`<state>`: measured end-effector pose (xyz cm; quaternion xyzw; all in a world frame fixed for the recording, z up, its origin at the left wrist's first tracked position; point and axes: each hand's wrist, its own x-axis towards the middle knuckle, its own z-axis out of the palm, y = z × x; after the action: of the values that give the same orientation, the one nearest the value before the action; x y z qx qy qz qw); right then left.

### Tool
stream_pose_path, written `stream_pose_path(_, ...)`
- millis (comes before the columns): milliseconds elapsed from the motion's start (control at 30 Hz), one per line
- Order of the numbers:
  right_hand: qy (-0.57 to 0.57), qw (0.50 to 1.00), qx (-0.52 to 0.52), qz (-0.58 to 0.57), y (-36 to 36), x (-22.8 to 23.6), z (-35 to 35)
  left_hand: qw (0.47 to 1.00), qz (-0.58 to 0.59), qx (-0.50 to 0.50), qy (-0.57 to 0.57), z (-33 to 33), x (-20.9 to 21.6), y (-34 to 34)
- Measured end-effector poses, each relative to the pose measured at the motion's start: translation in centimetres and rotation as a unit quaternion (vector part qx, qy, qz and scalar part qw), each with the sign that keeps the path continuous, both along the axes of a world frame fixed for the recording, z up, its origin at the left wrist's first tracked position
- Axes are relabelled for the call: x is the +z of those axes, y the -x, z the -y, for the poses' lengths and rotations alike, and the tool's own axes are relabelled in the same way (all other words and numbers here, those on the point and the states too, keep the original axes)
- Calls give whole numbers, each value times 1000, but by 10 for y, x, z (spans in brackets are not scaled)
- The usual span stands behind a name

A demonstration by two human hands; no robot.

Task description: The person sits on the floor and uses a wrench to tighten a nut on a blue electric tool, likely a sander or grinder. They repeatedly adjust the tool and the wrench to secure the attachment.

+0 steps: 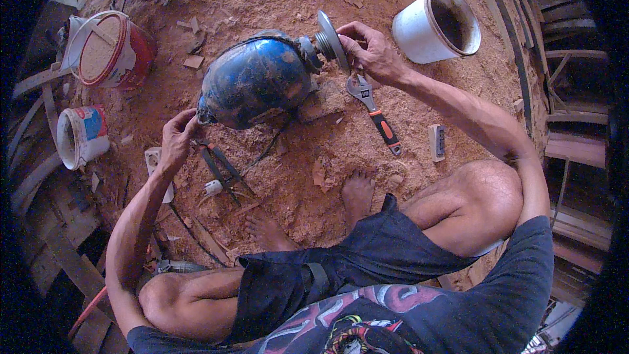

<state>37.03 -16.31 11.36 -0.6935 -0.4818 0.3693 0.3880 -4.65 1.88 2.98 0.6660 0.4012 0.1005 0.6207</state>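
A dirty blue motor [255, 82] with a rounded body lies on its side on the sawdust ahead of me. From its right end sticks out a grey metal disc [333, 40] with a ribbed hub. My right hand [375, 56] is closed on the disc's outer face, thumb and fingers near its rim. At the motor's opposite end, my left hand [178, 136] pinches its tip; the exact part is hidden by the fingers. An adjustable wrench [375, 117] with an orange and black handle lies below the disc. Pliers [221, 169] with dark handles rest close to my left hand.
Sawdust and wood scraps cover the ground [295, 164]. A red bucket [134, 56] and a smaller white tub [92, 132] stand left; a white bucket [413, 29] is at right. Near my feet are a white plug [213, 188] and a small block [437, 143].
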Motion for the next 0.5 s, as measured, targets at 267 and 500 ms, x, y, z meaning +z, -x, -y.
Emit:
stream_pose_path(267,-1,1000,-9,25,-1,1,2,1000,-5,3,14,0,2,-6)
stream_pose_path(500,34,998,-34,35,6,3,-2,1000,-2,21,0,1,3,-3)
